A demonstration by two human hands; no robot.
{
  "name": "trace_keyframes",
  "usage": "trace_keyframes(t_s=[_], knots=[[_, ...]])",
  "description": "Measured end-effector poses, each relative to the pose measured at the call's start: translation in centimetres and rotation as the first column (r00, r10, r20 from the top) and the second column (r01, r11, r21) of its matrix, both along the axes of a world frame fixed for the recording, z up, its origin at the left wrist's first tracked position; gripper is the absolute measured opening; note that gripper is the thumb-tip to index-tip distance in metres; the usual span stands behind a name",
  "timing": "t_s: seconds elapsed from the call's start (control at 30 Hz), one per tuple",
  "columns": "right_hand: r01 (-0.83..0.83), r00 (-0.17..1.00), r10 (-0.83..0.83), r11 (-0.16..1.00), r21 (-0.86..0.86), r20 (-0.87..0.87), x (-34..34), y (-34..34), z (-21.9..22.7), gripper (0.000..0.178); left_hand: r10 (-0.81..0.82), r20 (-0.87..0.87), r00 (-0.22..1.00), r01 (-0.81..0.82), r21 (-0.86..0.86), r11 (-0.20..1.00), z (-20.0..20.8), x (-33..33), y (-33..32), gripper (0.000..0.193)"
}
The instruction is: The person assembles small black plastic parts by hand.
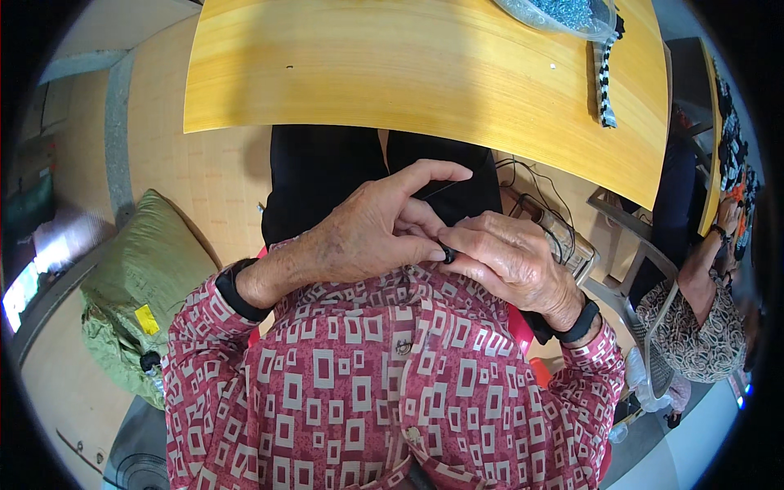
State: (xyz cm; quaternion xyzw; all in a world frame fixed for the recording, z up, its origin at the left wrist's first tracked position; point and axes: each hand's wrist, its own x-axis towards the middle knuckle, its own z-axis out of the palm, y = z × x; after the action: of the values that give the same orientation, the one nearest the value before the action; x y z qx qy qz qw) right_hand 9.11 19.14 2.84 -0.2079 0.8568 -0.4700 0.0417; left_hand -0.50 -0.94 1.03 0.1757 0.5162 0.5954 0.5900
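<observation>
A green sack (155,269) slumps at far left as your left hand (359,224) sets its thumb tip against a small black piece (447,255); whether that hand grips it cannot be told. The piece sits above your lap, pinched in the fingers of your right hand (523,257). Rightward, a bowl (602,31) of blue bits and a black-and-white strip (604,90) share the yellow table (351,73).

Over on the far left, white glare burns out. The yellow table (539,98) is bright, a broad soft shadow dimming its middle. The right hand (518,255) catches some shine; edges bow, and the far right blurs.
</observation>
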Motion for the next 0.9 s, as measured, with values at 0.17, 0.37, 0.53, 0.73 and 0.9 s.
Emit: trace_keyframes(t_s=[0.17,0.37,0.53,0.73,0.9], knots=[[0.007,0.998,0.001,0.991,0.132,-0.059,0.3,-0.4,0.4,0.035,-0.063,-0.081,0.995,0.059,-0.049,0.997,0.4,-0.4,0.1,0.073],[0.027,0.997,-0.019,0.994,0.105,-0.074,0.1,-0.4,0.3,0.034,0.09,0.129,0.988,-0.095,0.035,0.995,-0.8,0.3,-0.4,0.075],[0.042,0.997,-0.035,0.994,0.097,-0.071,-0.4,-0.5,0.6,0.033,0.177,0.119,0.977,-0.182,0.031,0.983,-0.6,0.8,-0.4,0.078],[0.031,0.998,-0.021,0.979,0.202,-0.053,-0.1,-0.8,0.9,0.033,0.082,0.064,0.995,-0.084,0.028,0.996,-0.2,0.3,-0.4,0.077],[-0.013,0.99,0.038,0.982,0.187,-0.133,-0.1,-0.4,0.6,0.034,0.037,0.075,0.996,-0.038,0.006,0.999,-0.4,0.4,-0.4,0.077]])
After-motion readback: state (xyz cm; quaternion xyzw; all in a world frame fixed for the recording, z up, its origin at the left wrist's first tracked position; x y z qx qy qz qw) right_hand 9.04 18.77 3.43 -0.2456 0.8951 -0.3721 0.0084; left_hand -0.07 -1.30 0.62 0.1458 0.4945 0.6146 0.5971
